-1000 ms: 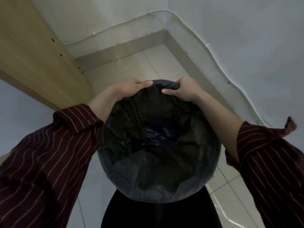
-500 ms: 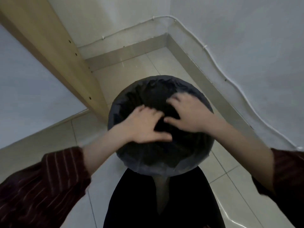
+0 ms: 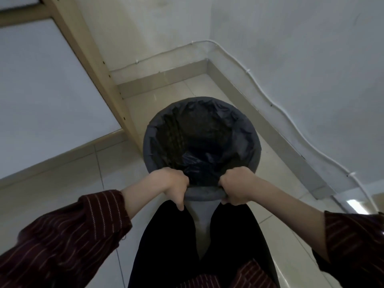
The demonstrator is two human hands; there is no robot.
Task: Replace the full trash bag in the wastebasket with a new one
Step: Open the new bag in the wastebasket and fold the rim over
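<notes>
Head view, looking down into the corner.

- Wastebasket (image 3: 145,142) stands on the tiled floor (image 3: 116,163), just ahead of your knees. Round, mesh wall showing faintly through the liner.
- Black trash bag (image 3: 207,163) is inside it, mouth folded out over the rim all the way round. Its bottom lies bunched and creased, holding nothing that I can see.
- Your left hand (image 3: 172,183) and right hand (image 3: 236,186) sit side by side at the near rim, fingers curled over the edge and closed on the bag's cuff there. Left thumb points down outside the wall. Whether you grip film alone or film plus rim is probably the latter, but the fingertips are hidden.

Judgement: new liner is in; you are seating the cuff.

What could go wrong:
- Pulling the near cuff down hard may drag the far cuff back off the rim.
- Thin film stretched over mesh could tear under your fingers.
- A light basket may tip toward you if both hands bear on one side.
- The bunched bottom may trap air and ride up.

Around:
- Wooden frame upright (image 3: 93,65) close on the left, near the basket's wall.
- Baseboard (image 3: 162,80) and a white cable (image 3: 270,96) line the walls behind and right.
- Your dark trousers (image 3: 166,246) crowd the near side; little room to step in.
</notes>
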